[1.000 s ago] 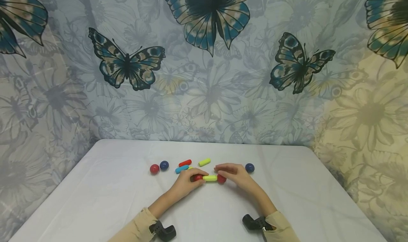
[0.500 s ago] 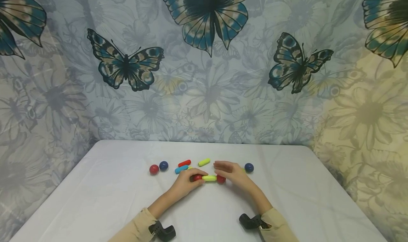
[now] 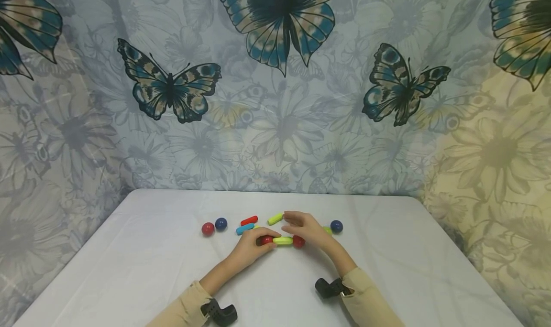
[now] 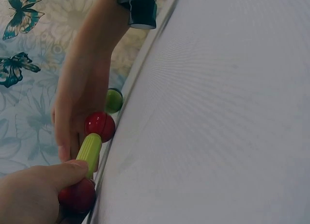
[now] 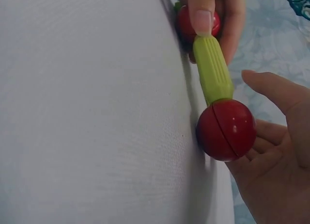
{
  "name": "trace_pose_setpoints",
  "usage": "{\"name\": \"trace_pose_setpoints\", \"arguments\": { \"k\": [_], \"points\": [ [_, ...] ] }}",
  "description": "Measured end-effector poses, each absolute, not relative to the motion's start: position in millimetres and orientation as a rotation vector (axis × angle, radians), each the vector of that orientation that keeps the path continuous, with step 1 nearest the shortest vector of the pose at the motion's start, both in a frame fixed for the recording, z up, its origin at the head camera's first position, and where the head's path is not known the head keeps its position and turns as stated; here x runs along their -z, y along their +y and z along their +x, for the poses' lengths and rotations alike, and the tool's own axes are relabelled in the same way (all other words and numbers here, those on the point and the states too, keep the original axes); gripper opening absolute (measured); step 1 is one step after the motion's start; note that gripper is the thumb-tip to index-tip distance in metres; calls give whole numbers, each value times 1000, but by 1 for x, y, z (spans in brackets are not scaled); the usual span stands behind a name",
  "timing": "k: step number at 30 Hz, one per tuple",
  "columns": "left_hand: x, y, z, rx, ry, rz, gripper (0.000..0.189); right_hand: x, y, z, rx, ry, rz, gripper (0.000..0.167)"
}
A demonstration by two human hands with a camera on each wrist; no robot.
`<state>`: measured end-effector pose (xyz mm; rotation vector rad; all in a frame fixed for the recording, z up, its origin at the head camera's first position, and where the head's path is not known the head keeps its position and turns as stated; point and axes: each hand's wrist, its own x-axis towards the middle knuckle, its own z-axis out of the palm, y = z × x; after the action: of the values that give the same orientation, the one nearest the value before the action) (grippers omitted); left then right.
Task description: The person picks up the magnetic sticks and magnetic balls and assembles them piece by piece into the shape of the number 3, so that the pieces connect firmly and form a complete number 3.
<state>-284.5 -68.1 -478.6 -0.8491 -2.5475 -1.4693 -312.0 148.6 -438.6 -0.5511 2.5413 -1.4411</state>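
While I look on from far away, I see the left hand [image 3: 251, 245] pinch the left red ball [image 3: 268, 240] at the end of a lime stick [image 3: 283, 241], its thumb over the spot where they meet. The right red ball [image 3: 299, 241] sits on the stick's other end. All three are over the middle of the white table [image 3: 172, 269]; I can't tell if they touch it. The right hand [image 3: 305, 229] holds nothing, and its fingers are loose, with the tips just beside a far lime stick [image 3: 275, 219]. Behind the left hand I see a red stick [image 3: 249, 220] and a blue stick [image 3: 245, 229]. A blue ball [image 3: 336, 226] is near the right hand.
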Motion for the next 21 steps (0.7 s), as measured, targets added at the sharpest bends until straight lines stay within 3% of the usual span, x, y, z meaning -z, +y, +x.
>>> {"name": "trace_pose_setpoints", "arguments": {
  "k": [13, 21],
  "points": [
    [478, -69, -284, 1474, -2523, -882, 27, 442, 133, -327, 1405, 2624, -508, 62],
    [477, -69, -284, 1492, -2513, -897, 29, 448, 127, -332, 1367, 2737, -528, 52]
  ]
}}
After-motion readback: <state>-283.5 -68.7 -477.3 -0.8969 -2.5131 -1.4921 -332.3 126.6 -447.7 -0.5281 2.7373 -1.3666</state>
